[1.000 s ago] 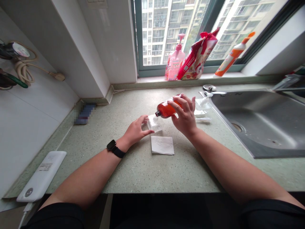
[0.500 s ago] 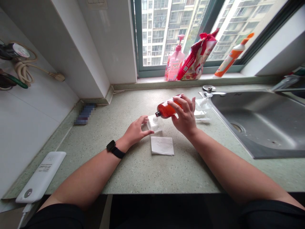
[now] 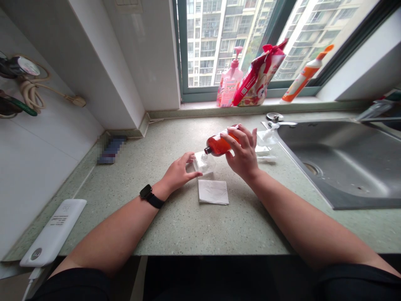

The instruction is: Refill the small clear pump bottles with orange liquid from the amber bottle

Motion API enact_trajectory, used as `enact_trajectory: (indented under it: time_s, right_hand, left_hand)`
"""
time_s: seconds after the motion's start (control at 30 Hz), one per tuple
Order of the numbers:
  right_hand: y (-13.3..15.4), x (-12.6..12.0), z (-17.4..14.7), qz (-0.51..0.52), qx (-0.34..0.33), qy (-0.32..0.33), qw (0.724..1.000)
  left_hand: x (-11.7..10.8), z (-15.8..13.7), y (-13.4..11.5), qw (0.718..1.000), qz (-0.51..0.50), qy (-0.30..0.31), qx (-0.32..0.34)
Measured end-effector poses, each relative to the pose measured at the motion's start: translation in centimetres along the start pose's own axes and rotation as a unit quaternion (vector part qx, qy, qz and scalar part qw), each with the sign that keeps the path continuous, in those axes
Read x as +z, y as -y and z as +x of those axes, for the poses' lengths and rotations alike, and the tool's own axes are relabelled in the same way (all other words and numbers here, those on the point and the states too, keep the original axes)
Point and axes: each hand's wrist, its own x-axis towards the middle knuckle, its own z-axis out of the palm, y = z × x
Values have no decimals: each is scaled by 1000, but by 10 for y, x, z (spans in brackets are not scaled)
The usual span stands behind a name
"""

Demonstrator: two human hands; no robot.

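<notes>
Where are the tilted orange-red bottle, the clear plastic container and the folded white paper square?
Orange-red bottle (image 3: 215, 144), head view: its body.
Clear plastic container (image 3: 208, 169), head view: its near wall.
Folded white paper square (image 3: 213, 192), head view: its middle.

A translucent orange-red bottle with a pale label lies tipped almost sideways in the air, its dark, uncapped neck angled left and downward over a small clear container on the surface.

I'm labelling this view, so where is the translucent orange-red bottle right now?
In the head view, the translucent orange-red bottle is just right of centre, tilted in the right hand, its dark mouth at the clear plastic container.
</notes>
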Motion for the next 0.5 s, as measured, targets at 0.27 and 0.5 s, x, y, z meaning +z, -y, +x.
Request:
enact_trajectory:
  time_s: [0.27,0.5]
  right_hand:
    - [-2,1,-1,-1,-3,-1,1000]
    - [-2,0,0,-5,2,11,1000]
  left_hand:
    - [0,0,-1,1000,7,5,-6]
    - [0,0,0,1000,7,6,-3]
